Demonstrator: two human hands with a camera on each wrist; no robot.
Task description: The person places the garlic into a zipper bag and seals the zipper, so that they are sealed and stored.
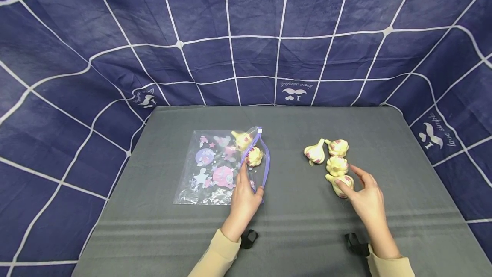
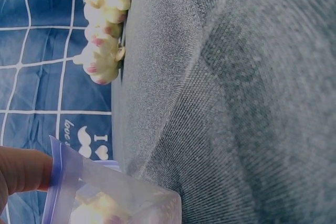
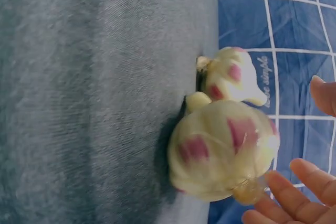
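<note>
A clear zip bag (image 1: 201,178) printed with pink and purple pictures lies flat on the left, its purple-edged mouth turned right. Two garlic bulbs (image 1: 254,157) are inside, close to that mouth. My left hand (image 1: 244,200) pinches the bag's lower mouth edge; in the left wrist view the thumb (image 2: 26,169) presses on the purple strip. Over to the right, several garlic bulbs (image 1: 337,166) sit in a cluster. My right hand (image 1: 369,198) spreads its thumb and fingers about the nearest garlic bulb (image 3: 223,148). Whether the fingertips touch it, I cannot tell.
A grey cloth covers the table (image 1: 292,217). Dark blue curtain (image 1: 253,59) with white grid lines stands at the back and both sides. Another garlic bulb (image 1: 315,152) lies at the cluster's left. A black wrist device (image 1: 249,239) shows beside the left sleeve.
</note>
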